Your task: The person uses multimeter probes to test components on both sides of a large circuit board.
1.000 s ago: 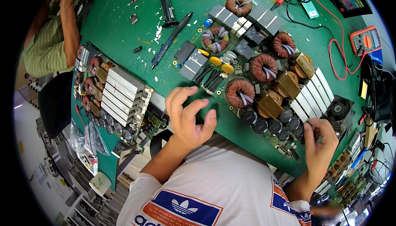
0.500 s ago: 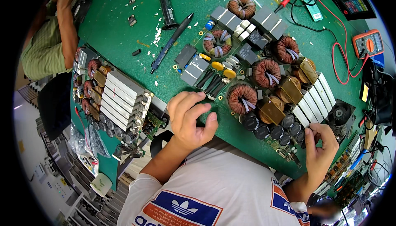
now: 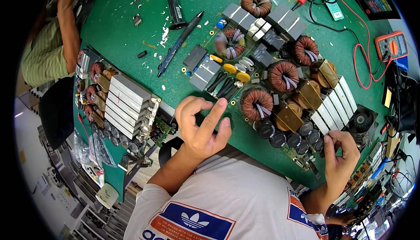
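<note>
Silver heatsink bars (image 3: 334,110) end the circuit board (image 3: 273,75) just left of the black fan (image 3: 361,119); the board's long axis slants from upper left to lower right, bars toward the fan. Below-left of the fan, the right hand (image 3: 343,152) sits at the bars' corner, fingertips narrowed; whether gripping, I cannot tell. The left hand (image 3: 199,130), well left of the fan, is empty, loosely spread.

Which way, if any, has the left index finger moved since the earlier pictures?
Yes: the left index finger has straightened forward, its tip nearer the circuit board.
</note>
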Demonstrator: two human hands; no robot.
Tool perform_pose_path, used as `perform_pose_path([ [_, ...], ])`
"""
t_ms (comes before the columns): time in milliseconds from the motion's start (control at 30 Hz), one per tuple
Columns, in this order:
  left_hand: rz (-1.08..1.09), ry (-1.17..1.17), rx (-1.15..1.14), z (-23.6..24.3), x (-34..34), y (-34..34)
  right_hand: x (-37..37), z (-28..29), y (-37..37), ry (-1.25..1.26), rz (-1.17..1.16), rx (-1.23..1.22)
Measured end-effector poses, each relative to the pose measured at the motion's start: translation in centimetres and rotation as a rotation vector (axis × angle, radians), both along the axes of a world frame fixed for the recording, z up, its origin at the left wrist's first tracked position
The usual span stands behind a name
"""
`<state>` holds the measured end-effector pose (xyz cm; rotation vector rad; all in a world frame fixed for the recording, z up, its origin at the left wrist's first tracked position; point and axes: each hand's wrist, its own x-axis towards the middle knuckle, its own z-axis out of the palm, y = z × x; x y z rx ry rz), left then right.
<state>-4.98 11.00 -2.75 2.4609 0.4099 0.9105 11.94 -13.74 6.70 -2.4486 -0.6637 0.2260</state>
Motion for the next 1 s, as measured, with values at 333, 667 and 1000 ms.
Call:
perform_pose_path([
  [333,-0.009,0.018,0.020,0.20,0.07,0.15,-0.09,0.03,0.04,-0.010,-0.007,-0.008],
  [667,-0.025,-0.003,0.057,-0.28,-0.01,0.41,-0.16,-0.11,-0.22,0.001,-0.013,-0.004],
  [1000,0.004,-0.028,-0.006,-0.16,-0.07,0.33,-0.22,-0.28,-0.43,-0.003,0.009,0.011],
])
